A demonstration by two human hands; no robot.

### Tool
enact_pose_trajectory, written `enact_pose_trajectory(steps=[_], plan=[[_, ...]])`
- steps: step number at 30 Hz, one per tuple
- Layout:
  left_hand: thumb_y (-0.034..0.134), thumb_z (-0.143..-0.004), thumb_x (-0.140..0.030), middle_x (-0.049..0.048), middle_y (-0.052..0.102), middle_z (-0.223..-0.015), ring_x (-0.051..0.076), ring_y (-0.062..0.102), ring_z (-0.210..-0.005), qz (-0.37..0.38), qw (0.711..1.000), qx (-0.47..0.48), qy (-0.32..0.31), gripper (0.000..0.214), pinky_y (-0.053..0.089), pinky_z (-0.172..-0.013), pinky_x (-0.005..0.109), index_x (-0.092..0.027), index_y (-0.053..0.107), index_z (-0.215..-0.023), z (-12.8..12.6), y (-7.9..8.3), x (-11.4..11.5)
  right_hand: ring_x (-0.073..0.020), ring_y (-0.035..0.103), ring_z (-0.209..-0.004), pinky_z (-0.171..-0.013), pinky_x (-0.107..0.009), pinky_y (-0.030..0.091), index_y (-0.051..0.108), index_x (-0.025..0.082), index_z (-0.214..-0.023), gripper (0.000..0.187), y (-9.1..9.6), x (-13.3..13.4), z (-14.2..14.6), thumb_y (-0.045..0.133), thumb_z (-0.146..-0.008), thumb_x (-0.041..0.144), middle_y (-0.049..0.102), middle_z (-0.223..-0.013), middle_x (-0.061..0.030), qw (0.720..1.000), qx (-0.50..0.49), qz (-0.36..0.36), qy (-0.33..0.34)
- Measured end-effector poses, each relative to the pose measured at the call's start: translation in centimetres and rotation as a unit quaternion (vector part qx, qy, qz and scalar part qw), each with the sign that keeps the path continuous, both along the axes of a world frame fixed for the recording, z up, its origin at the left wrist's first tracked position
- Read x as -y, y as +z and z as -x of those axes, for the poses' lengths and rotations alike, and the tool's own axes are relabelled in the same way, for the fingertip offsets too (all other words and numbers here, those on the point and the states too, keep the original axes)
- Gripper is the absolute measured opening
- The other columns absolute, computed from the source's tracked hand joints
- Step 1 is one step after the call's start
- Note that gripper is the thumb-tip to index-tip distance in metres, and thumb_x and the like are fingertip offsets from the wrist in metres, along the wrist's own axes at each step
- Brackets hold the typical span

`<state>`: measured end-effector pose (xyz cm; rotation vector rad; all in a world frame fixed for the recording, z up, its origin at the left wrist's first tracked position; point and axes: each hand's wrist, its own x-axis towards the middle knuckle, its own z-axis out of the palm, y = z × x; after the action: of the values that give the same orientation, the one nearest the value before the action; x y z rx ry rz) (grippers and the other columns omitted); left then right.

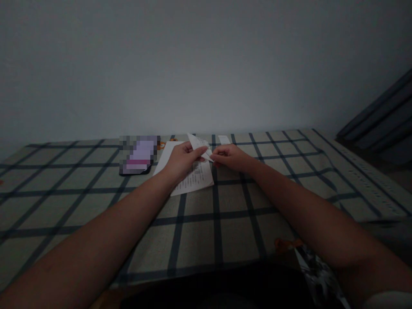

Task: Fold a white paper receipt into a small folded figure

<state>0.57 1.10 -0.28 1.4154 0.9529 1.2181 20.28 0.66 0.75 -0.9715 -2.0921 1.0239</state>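
Note:
Both my arms reach forward over a checked cloth surface point(225, 214). My left hand point(182, 161) and my right hand point(230, 158) meet over a small folded piece of white paper point(200, 143), each pinching it with closed fingers. The folded piece points upward between the two hands. Under my left hand lies a flat white printed sheet point(196, 178), partly hidden by the hand.
A phone with a lit, blurred screen point(138, 156) lies left of the sheet. A small white paper slip point(224, 139) sits behind my hands. A pale wall rises behind the surface, and a dark striped fabric point(383, 120) is at the right.

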Motion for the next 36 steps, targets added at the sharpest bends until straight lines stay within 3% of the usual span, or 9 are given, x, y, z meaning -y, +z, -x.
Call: enact_pose_trajectory(steps=[9, 18, 26, 32, 36], plan=[[0.078, -0.069, -0.042, 0.009, 0.071, -0.077, 0.016, 0.063, -0.06, 0.027, 0.999, -0.035, -0.011, 0.03, 0.048, -0.057, 0.029, -0.015, 0.073, -0.08, 0.19, -0.15, -0.1, -0.0118, 0.052, -0.063, -0.061, -0.025, 0.038, 0.059, 0.016, -0.078, 0.03, 0.0, 0.03, 0.04, 0.054, -0.088, 0.044, 0.058, -0.067, 0.0009, 1.0, 0.0, -0.018, 0.013], [0.078, -0.069, -0.04, 0.0068, 0.07, -0.076, 0.016, 0.064, -0.065, 0.029, 0.999, 0.022, -0.013, 0.027, 0.049, -0.062, 0.029, -0.015, 0.071, -0.075, -0.02, 0.35, 0.22, -0.0123, 0.053, -0.064, -0.064, -0.026, 0.04, 0.059, 0.015, -0.074, 0.031, 0.06, 0.0, 0.04, 0.05, -0.09, 0.041, 0.059, -0.068, -0.0001, 1.0, 0.005, -0.009, 0.015], [0.076, -0.069, -0.045, 0.0071, 0.069, -0.071, 0.016, 0.061, -0.058, 0.038, 0.999, -0.032, -0.019, 0.031, 0.044, -0.054, 0.027, -0.016, 0.072, -0.08, 0.09, -0.05, 0.14, -0.0118, 0.05, -0.063, -0.063, -0.026, 0.038, 0.057, 0.016, -0.071, 0.036, 0.26, 0.11, -0.05, 0.05, -0.09, 0.046, 0.057, -0.066, 0.0003, 0.999, 0.034, -0.041, 0.008], [0.076, -0.069, -0.044, 0.0062, 0.068, -0.066, 0.013, 0.054, -0.05, 0.037, 0.998, -0.052, -0.026, 0.03, 0.04, -0.049, 0.026, -0.015, 0.071, -0.075, -0.1, 0.31, 0.4, -0.011, 0.046, -0.06, -0.06, -0.025, 0.035, 0.056, 0.016, -0.073, 0.034, 0.13, 0.14, 0.02, 0.05, -0.09, 0.045, 0.055, -0.065, 0.0015, 0.999, 0.034, -0.031, 0.002], [0.076, -0.07, -0.042, 0.0072, 0.07, -0.073, 0.015, 0.059, -0.057, 0.028, 0.999, -0.035, -0.014, 0.029, 0.044, -0.053, 0.027, -0.016, 0.073, -0.079, -0.07, 0.42, 0.53, -0.0115, 0.048, -0.061, -0.06, -0.025, 0.036, 0.058, 0.016, -0.078, 0.035, 0.1, 0.1, 0.05, 0.051, -0.089, 0.048, 0.056, -0.066, 0.0012, 1.0, 0.019, -0.012, 0.007]])
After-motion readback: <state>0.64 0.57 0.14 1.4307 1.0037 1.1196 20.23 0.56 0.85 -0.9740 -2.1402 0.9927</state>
